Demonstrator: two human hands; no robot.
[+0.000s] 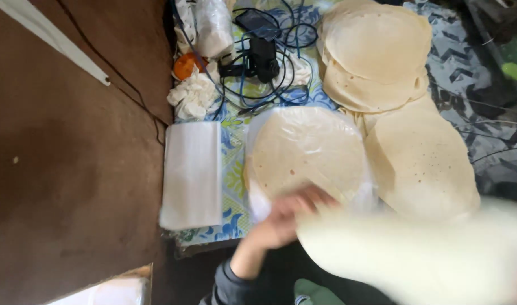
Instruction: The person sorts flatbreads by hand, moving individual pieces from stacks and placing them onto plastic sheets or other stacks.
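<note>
My left hand point(284, 217) reaches over the near edge of a round flatbread point(303, 152) that lies inside a clear plastic bag. Its fingers are curled at the edge of a blurred, pale flatbread point(416, 254) that sweeps across the lower right of the view. Whether the fingers grip that flatbread is lost in the blur. My right hand is not in view. A stack of round flatbreads point(377, 51) lies further back, and another flatbread point(422, 164) lies to the right of the bagged one.
A pile of flat white bags point(192, 175) lies left of the bagged flatbread on a patterned blue and green cloth point(233, 147). Black device and tangled blue cables point(264, 59), crumpled white tissue point(193, 96), an orange object point(185, 65). Brown floor point(72, 169) at left.
</note>
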